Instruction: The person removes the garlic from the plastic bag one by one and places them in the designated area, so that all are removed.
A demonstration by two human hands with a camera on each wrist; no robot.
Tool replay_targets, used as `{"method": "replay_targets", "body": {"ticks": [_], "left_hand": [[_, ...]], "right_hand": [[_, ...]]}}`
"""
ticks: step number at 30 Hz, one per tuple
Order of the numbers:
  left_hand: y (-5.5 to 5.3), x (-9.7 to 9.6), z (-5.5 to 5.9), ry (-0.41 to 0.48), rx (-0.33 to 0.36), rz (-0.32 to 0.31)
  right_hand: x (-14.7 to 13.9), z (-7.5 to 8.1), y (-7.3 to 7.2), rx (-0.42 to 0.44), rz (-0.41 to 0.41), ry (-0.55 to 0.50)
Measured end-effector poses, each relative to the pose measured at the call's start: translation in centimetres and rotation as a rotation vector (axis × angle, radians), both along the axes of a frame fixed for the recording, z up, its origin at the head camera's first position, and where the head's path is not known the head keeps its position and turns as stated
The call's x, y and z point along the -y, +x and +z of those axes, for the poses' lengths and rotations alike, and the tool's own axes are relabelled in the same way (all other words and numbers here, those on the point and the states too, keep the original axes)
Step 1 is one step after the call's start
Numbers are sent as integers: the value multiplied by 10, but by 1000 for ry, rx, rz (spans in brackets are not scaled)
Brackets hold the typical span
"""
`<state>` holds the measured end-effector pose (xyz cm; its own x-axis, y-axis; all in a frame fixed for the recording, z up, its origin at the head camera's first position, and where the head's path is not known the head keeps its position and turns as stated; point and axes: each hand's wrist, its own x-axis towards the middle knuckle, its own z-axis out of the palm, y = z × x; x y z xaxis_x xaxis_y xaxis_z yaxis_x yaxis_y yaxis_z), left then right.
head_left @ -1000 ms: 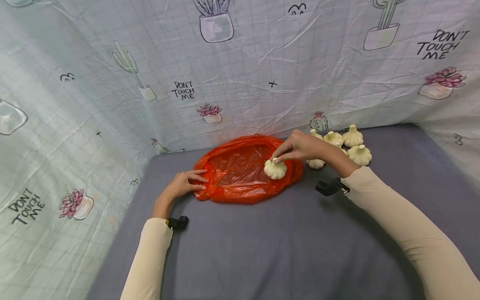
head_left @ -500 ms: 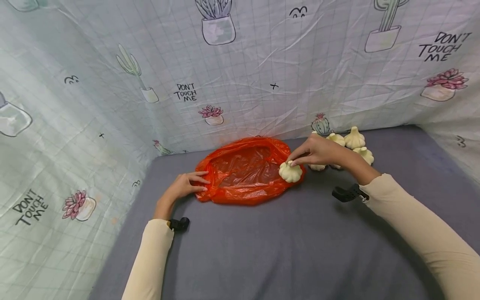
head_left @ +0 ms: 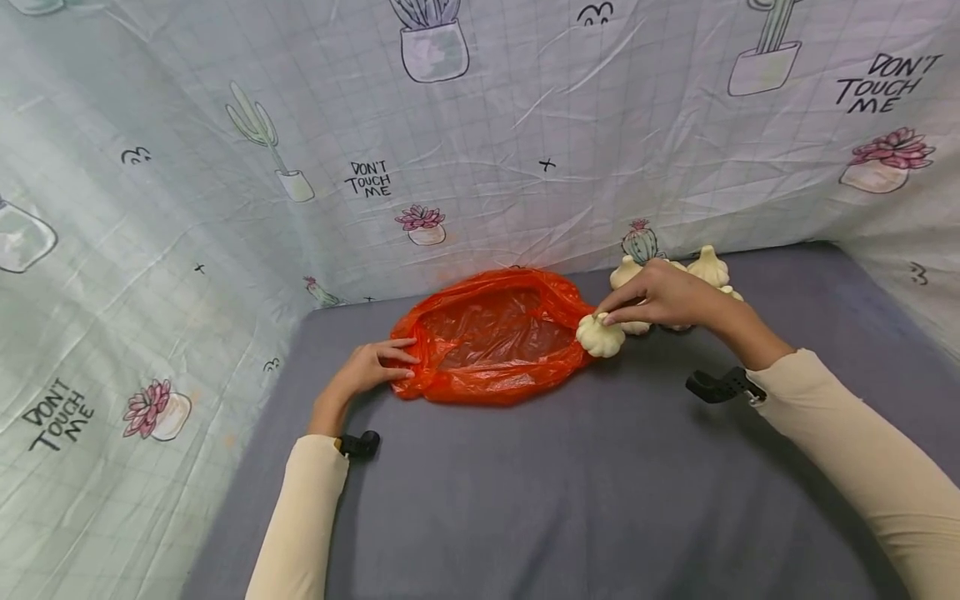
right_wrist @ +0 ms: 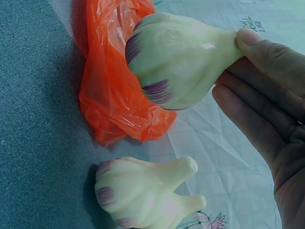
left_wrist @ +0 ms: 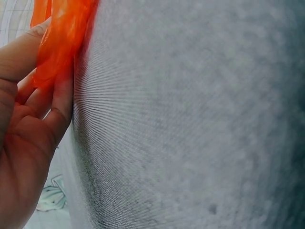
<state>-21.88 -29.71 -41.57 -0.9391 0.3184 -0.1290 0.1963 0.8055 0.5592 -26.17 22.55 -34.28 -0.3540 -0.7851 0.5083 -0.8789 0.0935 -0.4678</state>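
Note:
My right hand [head_left: 671,296] pinches a pale garlic bulb [head_left: 600,336] by its stem, just at the right end of an orange plastic bag [head_left: 480,390]. Purple streaks mark the held bulb in the right wrist view, where thumb and fingertips meet at its neck. The bag lies on its side with a wide mouth spread out, showing a wrinkled inside. At its left end, my left hand [head_left: 367,367] grips the rim; in the left wrist view the plastic runs between thumb and fingers. Behind the right hand sit more garlic bulbs [head_left: 708,266], partly hidden by it.
A grey cloth [head_left: 480,500] covers the table. Close behind the bag and bulbs rises a pale printed curtain [head_left: 480,167], which also hangs along the left and right sides. A black strap [head_left: 723,386] with a small device is worn on each wrist.
My right hand has carried the garlic bulb to the right, from over the bag's mouth to its right end. The left hand stays at the bag's left rim.

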Motion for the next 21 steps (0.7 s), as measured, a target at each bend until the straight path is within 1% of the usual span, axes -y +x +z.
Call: {"method": "replay_targets", "body": {"ticks": [3, 7, 11, 16, 21], "left_hand": [[-1, 0, 1, -5, -5, -7], [-2, 0, 3, -7, -7, -9], [0, -1, 4, -5, -3, -9], [1, -2, 5, -1, -5, -10], [1, -2, 4, 7, -6, -12]], "right_hand": [[-3, 1, 0, -24, -19, 1], [-8, 2, 2, -11, -42, 16], [-14, 2, 5, 1, -49, 27], [-22, 0, 7, -25, -82, 20], [-30, -3, 9, -13, -78, 5]]}}
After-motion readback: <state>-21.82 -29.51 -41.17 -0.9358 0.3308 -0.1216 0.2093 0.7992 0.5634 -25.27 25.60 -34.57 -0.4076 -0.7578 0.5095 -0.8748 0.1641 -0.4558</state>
